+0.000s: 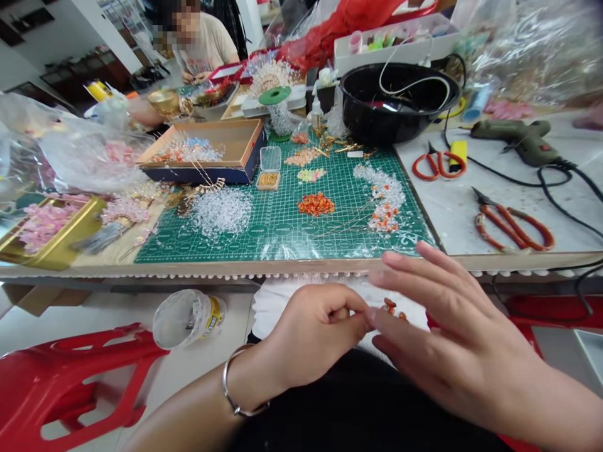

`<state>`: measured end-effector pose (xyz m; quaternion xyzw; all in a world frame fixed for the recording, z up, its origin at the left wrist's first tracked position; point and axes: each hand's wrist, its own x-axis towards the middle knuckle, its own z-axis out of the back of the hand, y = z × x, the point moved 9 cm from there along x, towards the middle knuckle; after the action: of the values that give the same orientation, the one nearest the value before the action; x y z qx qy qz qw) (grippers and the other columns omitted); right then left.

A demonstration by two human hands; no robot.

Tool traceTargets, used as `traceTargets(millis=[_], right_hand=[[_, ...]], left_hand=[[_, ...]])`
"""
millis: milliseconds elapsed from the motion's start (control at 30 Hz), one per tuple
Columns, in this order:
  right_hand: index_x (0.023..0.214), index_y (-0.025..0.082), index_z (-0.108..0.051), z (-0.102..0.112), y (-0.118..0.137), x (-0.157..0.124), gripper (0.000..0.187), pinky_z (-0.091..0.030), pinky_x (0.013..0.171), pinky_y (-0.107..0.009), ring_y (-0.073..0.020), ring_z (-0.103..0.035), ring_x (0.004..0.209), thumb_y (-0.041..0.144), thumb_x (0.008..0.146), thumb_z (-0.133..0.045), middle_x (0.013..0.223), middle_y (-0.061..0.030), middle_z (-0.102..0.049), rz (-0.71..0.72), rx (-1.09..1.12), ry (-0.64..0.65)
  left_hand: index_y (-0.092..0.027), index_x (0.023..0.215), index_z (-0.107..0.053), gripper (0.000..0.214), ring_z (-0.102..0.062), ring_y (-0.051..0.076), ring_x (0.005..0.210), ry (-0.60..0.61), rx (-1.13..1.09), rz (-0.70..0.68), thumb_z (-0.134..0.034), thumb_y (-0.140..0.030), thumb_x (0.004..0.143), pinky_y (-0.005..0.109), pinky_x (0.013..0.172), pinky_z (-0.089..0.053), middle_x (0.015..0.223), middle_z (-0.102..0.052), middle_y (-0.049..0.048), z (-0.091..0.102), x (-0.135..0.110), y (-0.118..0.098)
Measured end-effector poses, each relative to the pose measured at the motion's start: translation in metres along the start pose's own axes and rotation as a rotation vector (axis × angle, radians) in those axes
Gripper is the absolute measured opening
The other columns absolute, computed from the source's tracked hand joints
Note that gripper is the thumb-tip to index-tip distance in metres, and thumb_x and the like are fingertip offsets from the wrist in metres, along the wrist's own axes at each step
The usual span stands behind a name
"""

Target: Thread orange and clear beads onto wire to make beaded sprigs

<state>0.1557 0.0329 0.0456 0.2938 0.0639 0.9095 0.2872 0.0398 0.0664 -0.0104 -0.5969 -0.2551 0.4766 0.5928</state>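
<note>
My left hand (313,336) is closed in a pinch above my lap, with thumb and forefinger pressed together. What lies between those fingertips is too small or hidden to make out. Close to the pinch, my right hand (464,339) has its fingers stretched out and apart, slightly blurred, and its nearest fingers meet the left fingertips. A few orange-brown beads (390,306) show between the hands, partly covered by the right fingers. On the green cutting mat (264,242) beyond lie a pile of orange beads (316,204), clear beads (221,212) and wired clear-and-orange bead sprays (386,201).
Red-handled pliers (513,226), small red-handled snips (439,164) and a glue gun (518,138) lie right. A black basin (396,103), shallow box (202,150) and wire spool (277,110) stand behind. A red stool (70,383) is lower left; another person (207,47) sits opposite.
</note>
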Motion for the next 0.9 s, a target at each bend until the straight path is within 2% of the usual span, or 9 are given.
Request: traceTargets(millis=[33, 100, 200, 367, 433, 533, 700, 767, 900], right_hand=[[0.120, 0.025, -0.065, 0.000, 0.005, 0.001, 0.036, -0.025, 0.122, -0.063, -0.0356, -0.052, 0.138, 0.010, 0.087, -0.066, 0.135, -0.0114, -0.066, 0.064, -0.031, 0.003], [0.116, 0.020, -0.067, -0.003, 0.006, 0.004, 0.025, -0.041, 0.117, -0.049, -0.0282, -0.065, 0.124, 0.012, 0.094, -0.057, 0.124, -0.0106, -0.074, 0.085, -0.017, 0.036], [0.111, 0.015, -0.065, -0.004, -0.004, 0.008, 0.022, -0.061, 0.088, -0.028, -0.0211, -0.074, 0.102, 0.016, 0.101, -0.046, 0.107, -0.0131, -0.077, 0.005, 0.035, 0.012], [0.105, 0.016, -0.059, -0.002, -0.010, 0.010, 0.015, -0.052, 0.107, -0.043, -0.0250, -0.067, 0.115, 0.006, 0.095, -0.054, 0.097, -0.0097, -0.072, 0.038, 0.087, -0.066], [0.104, 0.017, -0.056, -0.008, -0.018, 0.012, 0.018, -0.057, 0.098, -0.037, -0.0212, -0.069, 0.105, 0.004, 0.093, -0.054, 0.098, -0.0089, -0.068, -0.027, 0.208, -0.010], [0.099, 0.021, -0.054, -0.014, -0.029, 0.017, 0.019, -0.058, 0.070, -0.022, -0.0138, -0.065, 0.084, 0.003, 0.092, -0.051, 0.095, -0.0061, -0.062, -0.126, 0.370, 0.056], [0.092, 0.022, -0.055, 0.001, -0.056, 0.022, 0.020, -0.055, 0.069, -0.020, -0.0112, -0.064, 0.080, 0.003, 0.091, -0.049, 0.093, -0.0028, -0.062, -0.188, 0.322, -0.016], [0.093, 0.024, -0.058, 0.010, -0.078, 0.021, 0.016, -0.055, 0.070, -0.022, -0.0128, -0.066, 0.083, 0.008, 0.094, -0.052, 0.094, -0.0027, -0.065, -0.217, 0.193, -0.073], [0.094, 0.023, -0.063, 0.016, -0.135, 0.022, 0.004, -0.056, 0.076, -0.034, -0.0202, -0.068, 0.087, 0.025, 0.095, -0.060, 0.094, -0.0049, -0.071, -0.364, 0.046, -0.119]], left_hand=[[-0.014, 0.072, -0.064, 0.021, -0.034, 0.008, 0.056, 0.015, -0.021, 0.024, -0.064, -0.029, 0.087, 0.021, 0.050, -0.027, 0.059, -0.042, -0.0053, -0.001, 0.001, 0.003], [-0.014, 0.074, -0.063, 0.025, -0.035, 0.009, 0.060, 0.042, -0.066, 0.054, -0.065, -0.034, 0.088, 0.021, 0.053, -0.029, 0.062, -0.043, -0.0040, -0.003, 0.003, 0.009], [-0.014, 0.077, -0.064, 0.032, -0.037, 0.010, 0.062, 0.065, -0.113, 0.088, -0.066, -0.044, 0.088, 0.023, 0.056, -0.030, 0.065, -0.046, -0.0026, -0.002, 0.006, 0.015], [-0.015, 0.079, -0.064, 0.034, -0.036, 0.010, 0.061, 0.123, -0.080, 0.086, -0.061, -0.046, 0.092, 0.024, 0.055, -0.029, 0.065, -0.045, -0.0024, -0.002, 0.012, 0.013], [-0.015, 0.079, -0.065, 0.029, -0.038, 0.010, 0.059, 0.126, 0.010, 0.018, -0.059, -0.039, 0.094, 0.023, 0.054, -0.030, 0.064, -0.046, -0.0028, -0.002, 0.014, 0.006], [-0.015, 0.079, -0.067, 0.018, -0.046, 0.010, 0.057, 0.019, 0.330, -0.274, -0.059, -0.023, 0.093, 0.024, 0.056, -0.034, 0.062, -0.052, -0.0029, 0.006, 0.014, -0.018], [-0.013, 0.086, -0.068, 0.018, -0.050, 0.015, 0.055, -0.253, 0.917, -0.841, -0.052, -0.006, 0.090, 0.031, 0.054, -0.033, 0.063, -0.060, 0.0020, 0.018, -0.003, -0.054], [-0.013, 0.087, -0.067, 0.020, -0.050, 0.015, 0.054, -0.343, 0.992, -0.859, -0.049, -0.004, 0.090, 0.031, 0.053, -0.033, 0.062, -0.060, 0.0016, 0.032, 0.001, -0.056], [-0.016, 0.091, -0.065, 0.015, -0.057, 0.013, 0.061, -0.484, 0.870, -0.695, -0.052, -0.009, 0.095, 0.027, 0.059, -0.041, 0.069, -0.064, -0.0005, 0.071, 0.016, -0.050]])
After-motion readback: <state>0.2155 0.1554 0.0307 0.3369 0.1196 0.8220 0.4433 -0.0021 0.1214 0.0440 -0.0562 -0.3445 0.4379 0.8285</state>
